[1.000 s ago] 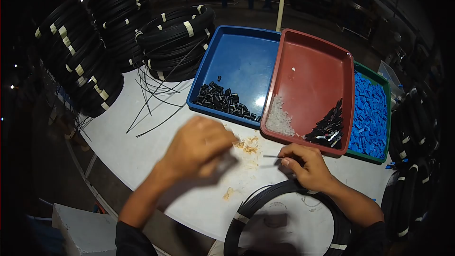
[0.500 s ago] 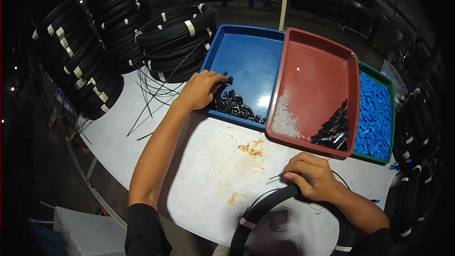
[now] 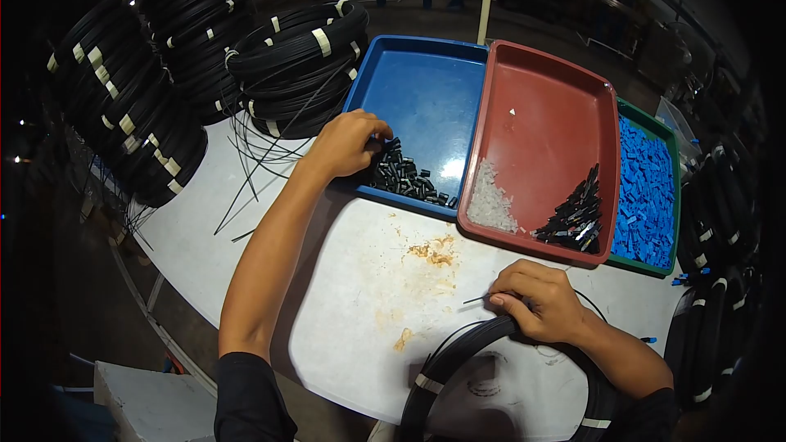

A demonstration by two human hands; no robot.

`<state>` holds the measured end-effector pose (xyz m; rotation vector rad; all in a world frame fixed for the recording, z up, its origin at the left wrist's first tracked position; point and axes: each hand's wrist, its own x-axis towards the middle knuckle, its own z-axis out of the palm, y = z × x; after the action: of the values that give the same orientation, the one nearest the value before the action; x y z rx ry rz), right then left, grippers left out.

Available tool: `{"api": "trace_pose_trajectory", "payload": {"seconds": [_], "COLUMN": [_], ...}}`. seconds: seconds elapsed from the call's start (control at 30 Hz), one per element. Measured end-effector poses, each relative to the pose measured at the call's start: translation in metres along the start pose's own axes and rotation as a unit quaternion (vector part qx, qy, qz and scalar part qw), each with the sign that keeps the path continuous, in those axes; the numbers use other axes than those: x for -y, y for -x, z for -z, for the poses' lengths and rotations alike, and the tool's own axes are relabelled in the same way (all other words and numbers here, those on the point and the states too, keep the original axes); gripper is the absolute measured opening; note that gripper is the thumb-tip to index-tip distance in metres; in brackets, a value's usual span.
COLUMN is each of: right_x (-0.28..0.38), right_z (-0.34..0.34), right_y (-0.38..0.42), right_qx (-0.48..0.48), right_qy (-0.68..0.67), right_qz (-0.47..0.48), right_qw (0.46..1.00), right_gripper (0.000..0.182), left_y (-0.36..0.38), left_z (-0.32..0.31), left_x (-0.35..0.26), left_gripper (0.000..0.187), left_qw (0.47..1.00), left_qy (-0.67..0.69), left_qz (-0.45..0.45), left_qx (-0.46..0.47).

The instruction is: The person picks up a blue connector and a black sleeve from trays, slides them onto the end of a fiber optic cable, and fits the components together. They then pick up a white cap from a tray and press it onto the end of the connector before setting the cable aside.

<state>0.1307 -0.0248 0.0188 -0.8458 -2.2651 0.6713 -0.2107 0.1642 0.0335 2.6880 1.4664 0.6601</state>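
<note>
My left hand (image 3: 350, 144) is over the left side of the blue tray (image 3: 426, 74), fingers curled down beside a heap of small black sleeve-like pieces (image 3: 409, 180). What lies between those fingertips is hidden. In a pinch of thumb and fingers, my right hand (image 3: 536, 301) holds a thin black cable (image 3: 475, 301), its free end pointing left. Under that hand is a coil of black cable (image 3: 446, 368), bound with pale tape, at the table's near edge.
A red tray (image 3: 548, 98) holds clear small pieces (image 3: 491, 200) and black connectors (image 3: 573, 217). Right of it, a green tray (image 3: 673, 221) contains blue parts (image 3: 643, 196). Stacked cable coils (image 3: 131, 106) stand at left, loose ends trailing over the white table (image 3: 344, 303). More coils (image 3: 704, 336) are at right.
My left hand has shifted slightly, its fingers curling in more at the black pieces. My right hand keeps its grip on the cable. The whole view has moved a little.
</note>
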Motion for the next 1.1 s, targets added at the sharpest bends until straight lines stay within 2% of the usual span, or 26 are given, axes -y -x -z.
{"api": "trace_pose_trajectory", "payload": {"seconds": [0.1,0.2,0.27,0.4,0.47,0.6,0.7,0.77,0.83,0.93,1.0,1.03,1.1], "right_x": [-0.002,-0.001,-0.002,-0.002,-0.002,-0.003,-0.003,-0.002,-0.002,-0.002,-0.002,-0.002,-0.002], "right_z": [-0.001,-0.002,-0.002,-0.002,-0.002,-0.002,-0.001,-0.001,-0.001,0.000,0.001,0.001,0.001], "right_y": [0.000,0.000,0.001,0.001,0.001,0.001,0.001,0.000,0.000,0.000,0.000,0.000,0.000], "right_qx": [0.004,0.005,0.005,0.009,0.013,0.018,0.020,0.021,0.021,0.029,0.034,0.034,0.033], "right_qy": [0.005,0.008,0.007,0.005,0.009,0.013,0.009,0.010,0.009,0.022,0.024,0.025,0.024], "right_qz": [0.007,0.011,0.014,0.013,0.015,0.022,0.021,0.020,0.022,0.020,0.020,0.020,0.017], "right_qw": [1.000,1.000,1.000,1.000,1.000,1.000,1.000,1.000,0.999,0.999,0.999,0.999,0.999], "right_gripper": [0.010,0.010,0.010,0.008,0.008,0.007,0.007,0.007,0.007,0.005,0.005,0.005,0.005], "left_y": [-0.002,-0.005,-0.006,-0.007,-0.006,-0.003,-0.004,-0.005,-0.006,-0.009,-0.011,-0.012,-0.014], "left_z": [0.002,-0.005,-0.008,-0.009,-0.004,-0.001,0.007,0.013,0.018,0.023,0.022,0.020,0.015], "left_x": [-0.010,-0.005,-0.003,-0.001,-0.005,-0.003,-0.006,-0.008,-0.015,-0.025,-0.031,-0.035,-0.043], "left_gripper": [0.024,0.024,0.026,0.024,0.022,0.020,0.022,0.024,0.026,0.024,0.021,0.021,0.019], "left_qw": [1.000,0.999,0.994,0.992,0.993,0.995,0.987,0.952,0.949,0.954,0.988,0.988,0.991], "left_qy": [-0.011,-0.021,-0.074,-0.093,-0.085,-0.070,-0.121,-0.265,-0.274,-0.253,-0.085,-0.085,0.018], "left_qz": [-0.002,-0.041,-0.082,-0.087,-0.043,-0.052,-0.063,-0.117,-0.095,-0.082,-0.055,-0.055,-0.040], "left_qx": [0.022,0.008,0.022,0.025,0.063,0.056,0.084,0.099,0.121,0.137,0.119,0.119,0.127]}}
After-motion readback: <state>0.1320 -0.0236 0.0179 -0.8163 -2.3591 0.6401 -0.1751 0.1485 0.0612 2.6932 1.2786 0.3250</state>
